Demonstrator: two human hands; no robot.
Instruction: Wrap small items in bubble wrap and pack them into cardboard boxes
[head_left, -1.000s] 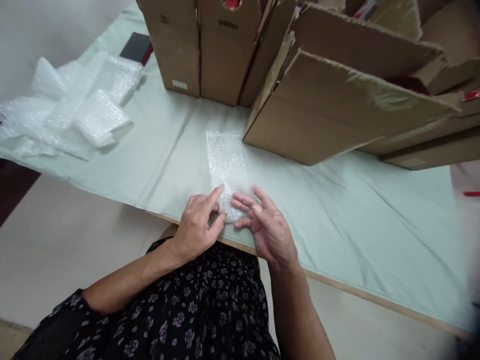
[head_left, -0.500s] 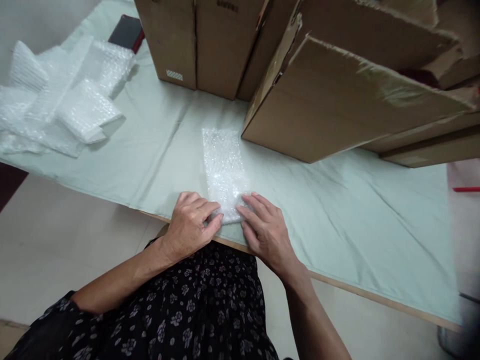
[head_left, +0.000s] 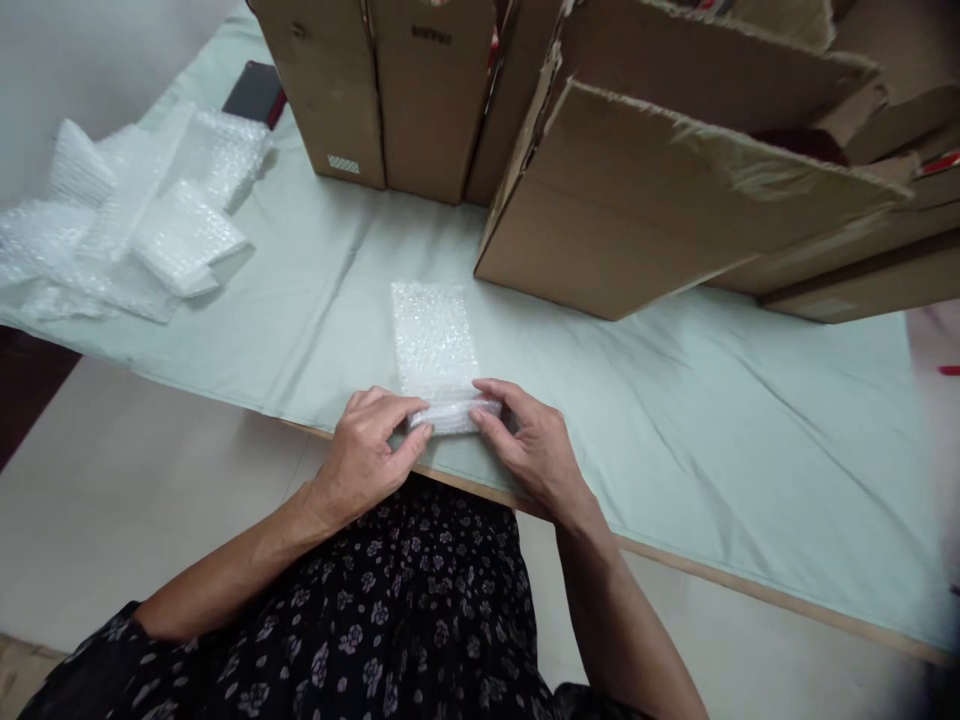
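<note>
A strip of clear bubble wrap (head_left: 433, 335) lies on the pale green cloth near the table's front edge. Its near end is folded over into a thick roll or bundle. My left hand (head_left: 375, 440) pinches the left end of that fold between thumb and fingers. At the right end, my right hand (head_left: 529, 440) grips it the same way, thumb on the near side and fingers on the far side. Whether anything is wrapped inside the fold, I cannot tell.
Loose bubble wrap sheets (head_left: 150, 215) are heaped at the left. Behind them lies a dark flat object with a red edge (head_left: 255, 93). Tall cardboard boxes (head_left: 555, 230) stand across the back and right. The wooden table edge (head_left: 675, 565) runs before me.
The near end of the bubble wrap, flatter before, is now folded over away from me and the strip is shorter. Both hands have closed on the fold's ends.
</note>
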